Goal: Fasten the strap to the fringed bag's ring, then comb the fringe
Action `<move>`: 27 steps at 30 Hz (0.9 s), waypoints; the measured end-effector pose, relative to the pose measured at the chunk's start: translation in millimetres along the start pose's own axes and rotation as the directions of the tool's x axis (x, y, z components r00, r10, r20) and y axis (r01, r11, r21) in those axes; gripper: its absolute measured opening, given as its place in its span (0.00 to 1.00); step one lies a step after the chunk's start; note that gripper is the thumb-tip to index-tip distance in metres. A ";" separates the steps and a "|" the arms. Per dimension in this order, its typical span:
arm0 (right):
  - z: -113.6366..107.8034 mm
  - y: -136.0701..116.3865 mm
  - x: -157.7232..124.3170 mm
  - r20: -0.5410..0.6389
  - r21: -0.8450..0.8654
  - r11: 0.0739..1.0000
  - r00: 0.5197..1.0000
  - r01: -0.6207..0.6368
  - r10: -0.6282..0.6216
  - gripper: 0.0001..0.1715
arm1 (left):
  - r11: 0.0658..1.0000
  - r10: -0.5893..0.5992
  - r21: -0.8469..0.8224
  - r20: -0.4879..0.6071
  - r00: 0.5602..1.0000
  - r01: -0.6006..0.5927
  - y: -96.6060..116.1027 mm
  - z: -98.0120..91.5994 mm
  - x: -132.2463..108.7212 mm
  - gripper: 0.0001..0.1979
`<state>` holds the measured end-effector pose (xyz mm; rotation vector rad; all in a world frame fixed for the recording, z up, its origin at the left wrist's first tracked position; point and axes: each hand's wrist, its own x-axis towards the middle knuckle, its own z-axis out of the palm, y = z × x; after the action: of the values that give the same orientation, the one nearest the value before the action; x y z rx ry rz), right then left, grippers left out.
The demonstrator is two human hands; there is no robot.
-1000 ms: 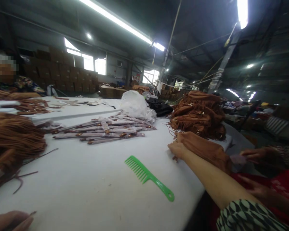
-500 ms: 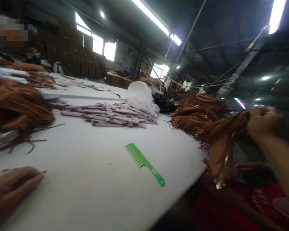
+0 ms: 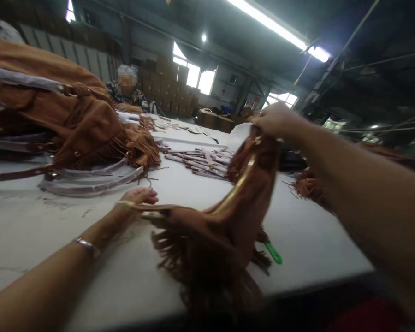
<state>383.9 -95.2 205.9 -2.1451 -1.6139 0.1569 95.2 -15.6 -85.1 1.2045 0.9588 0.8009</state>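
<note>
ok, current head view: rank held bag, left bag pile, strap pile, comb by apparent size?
Largest to smallest:
1. Held bag and left bag pile: too close to rank; both are near the camera
2. Strap pile
3. Comb: only part of its handle shows

Big workshop-type room, dark ceiling (image 3: 180, 14), image tilted so lines slope. Long tube light (image 3: 269, 20) overhead, on; shorter tube light (image 3: 318, 54) near its end, also bright. Small round lamp (image 3: 204, 38) farther left. Grey back wall (image 3: 224, 74); bright window (image 3: 205, 83) in it, panes blown out, another window (image 3: 280, 98) to the right. Tall stack of brown cartons (image 3: 159, 85) left of the first window, low brown box (image 3: 209, 119) beyond the desk (image 3: 314, 244). Desk top white. Pull cord (image 3: 302, 71) hangs by the shorter tube. Right side dim, blurry.
</note>
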 end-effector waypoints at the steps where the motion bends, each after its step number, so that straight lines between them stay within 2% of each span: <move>1: 32.7 -15.5 4.7 0.040 -0.029 0.998 0.998 0.053 -0.052 0.20 | 0.995 -0.045 -0.087 0.024 0.999 0.047 3.7 -9.6 2.7 0.23; 3: 94.9 -32.0 6.4 0.164 -0.066 0.989 0.979 0.131 -0.119 0.21 | 0.981 -0.106 -0.157 0.051 0.993 0.113 10.1 -30.6 6.8 0.24; 5: 142.8 -26.6 -2.1 0.352 -0.138 0.970 0.925 0.200 -0.141 0.21 | 0.990 -0.114 -0.076 0.068 0.991 0.119 14.6 -49.7 6.6 0.24; 6: 158.8 -15.9 -9.7 0.377 -0.168 0.964 0.918 0.204 -0.128 0.21 | 0.994 -0.108 -0.002 0.090 0.990 0.109 16.4 -57.0 4.9 0.24; 8: 175.3 19.1 -30.5 0.375 -0.263 0.947 0.924 0.182 -0.074 0.16 | 0.978 -0.141 0.180 0.174 0.975 0.109 20.7 -65.4 -0.9 0.24; 10: 176.0 66.0 -57.7 0.297 -0.390 0.917 0.954 0.081 0.042 0.16 | 0.934 -0.177 0.352 0.286 0.942 0.068 27.6 -64.9 -7.7 0.22; 12: 169.8 115.3 -89.5 0.214 -0.499 0.865 0.960 -0.051 0.180 0.19 | 0.870 -0.164 0.490 0.388 0.907 -0.053 36.7 -58.3 -13.8 0.18; 15: 161.7 175.9 -137.6 0.192 -0.556 0.810 0.918 -0.188 0.345 0.18 | 0.779 -0.150 0.598 0.472 0.869 -0.190 48.0 -49.4 -21.1 0.15; 17: 160.7 202.4 -160.3 0.205 -0.543 0.806 0.894 -0.235 0.398 0.17 | 0.757 -0.189 0.635 0.440 0.878 -0.156 51.9 -50.1 -25.2 0.18; 19: 161.9 219.3 -170.4 0.209 -0.502 0.822 0.884 -0.271 0.419 0.17 | 0.723 -0.186 0.684 0.326 0.927 -0.096 56.1 -53.9 -29.6 0.23; 21: 163.4 229.8 -169.1 0.214 -0.447 0.841 0.876 -0.306 0.433 0.17 | 0.641 -0.067 0.760 0.194 0.979 -0.107 63.5 -51.7 -35.7 0.26; 22: 163.9 233.4 -165.8 0.221 -0.417 0.851 0.872 -0.320 0.436 0.17 | 0.584 0.038 0.796 0.166 0.985 -0.157 68.0 -45.3 -39.5 0.27; 23: 164.2 236.2 -162.0 0.233 -0.386 0.861 0.868 -0.331 0.438 0.16 | 0.526 0.153 0.818 0.180 0.972 -0.235 72.3 -34.5 -43.8 0.27; 24: 164.3 238.3 -158.4 0.251 -0.354 0.871 0.862 -0.340 0.439 0.14 | 0.468 0.252 0.820 0.232 0.939 -0.328 75.7 -19.5 -48.2 0.28; 26: 163.8 240.9 -154.1 0.299 -0.286 0.887 0.846 -0.361 0.441 0.09 | 0.389 0.381 0.743 0.407 0.830 -0.544 77.9 19.4 -54.9 0.30; 27: 162.8 241.7 -154.1 0.317 -0.251 0.892 0.839 -0.376 0.443 0.08 | 0.347 0.377 0.689 0.519 0.767 -0.636 76.8 40.5 -55.8 0.29</move>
<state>492.8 -245.3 -66.6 -2.7152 -1.3576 0.6021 109.5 -66.9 3.3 2.5411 0.7094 0.5935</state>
